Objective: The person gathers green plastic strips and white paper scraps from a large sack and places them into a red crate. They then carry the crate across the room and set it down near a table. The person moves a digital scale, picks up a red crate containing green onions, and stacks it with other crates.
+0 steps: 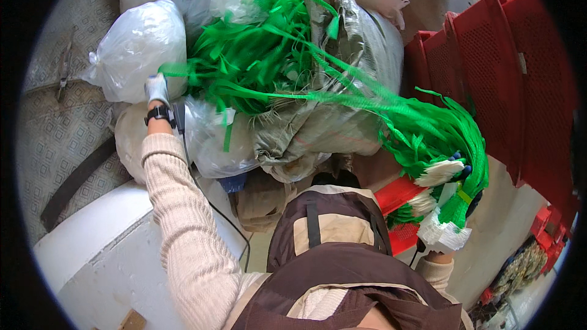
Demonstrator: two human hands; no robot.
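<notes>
My left hand [157, 89], in a white glove with blue fingertips, grips the end of a green mesh strip [176, 69] in front of a knotted clear plastic bag [142, 48]. On the right, my right hand [466, 170] holds a thick bundle of green mesh netting [454, 133]; only its blue glove fingertips and wrist show clearly. White paper tags [442, 233] and a yellow-green band [464, 195] are on this bundle. Blurred green strips stretch from it to a tangled netting pile [257, 50] at the mouth of a grey woven sack [321, 133].
Stacked red plastic crates [495, 68] stand at the right. More filled clear bags [224, 137] crowd around the sack. A white surface [114, 247] lies at lower left, beside patterned flooring [87, 146]. A black cable [215, 211] runs down from my left wrist.
</notes>
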